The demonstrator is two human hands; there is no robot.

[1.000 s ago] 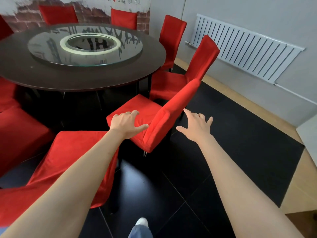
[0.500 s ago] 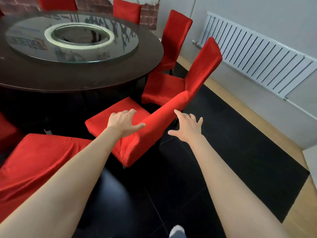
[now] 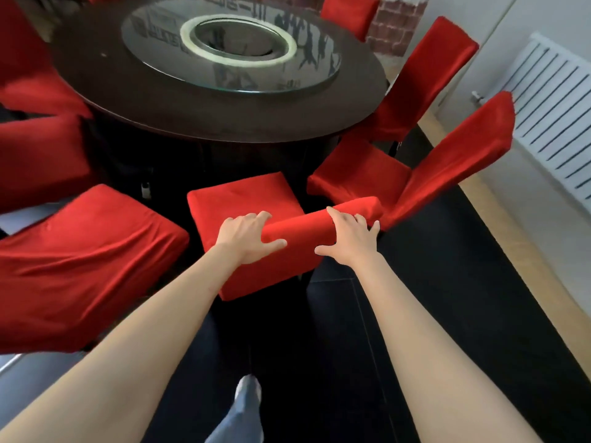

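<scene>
The left hand (image 3: 246,238) grips the chair (image 3: 275,270) at the top of its backrest, fingers curled over the edge and thumb on the near face. That top edge runs crosswise from this hand to the other, so both are about equally near it. The right hand (image 3: 348,241) lies on the same edge with fingers spread and fairly straight, not closed round it. The seat lies beyond the fingertips, toward the table (image 3: 224,119); the coming push likely goes straight ahead.
</scene>
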